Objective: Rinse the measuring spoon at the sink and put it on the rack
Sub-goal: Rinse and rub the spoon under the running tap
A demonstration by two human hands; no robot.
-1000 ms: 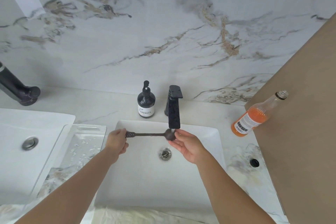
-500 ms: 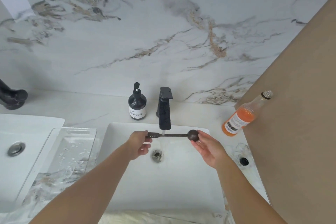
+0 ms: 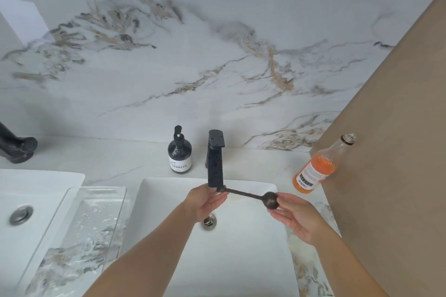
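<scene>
A dark measuring spoon (image 3: 251,196) hangs over the white sink (image 3: 260,255), held level between both hands. My left hand (image 3: 205,202) grips the handle end right under the spout of the black faucet (image 3: 215,166). My right hand (image 3: 294,214) pinches the round bowl of the spoon at the sink's right side. A clear wet rack tray (image 3: 79,231) lies on the counter to the left of the sink. I cannot make out a water stream.
A dark soap pump bottle (image 3: 179,154) stands behind the sink, left of the faucet. An orange drink bottle (image 3: 316,169) leans at the right by a brown panel (image 3: 395,152). A second sink (image 3: 21,202) and black faucet (image 3: 17,147) are at far left.
The spoon has slid to the right: its bowl was under the spout, now the handle end is there. Both hands moved right with it.
</scene>
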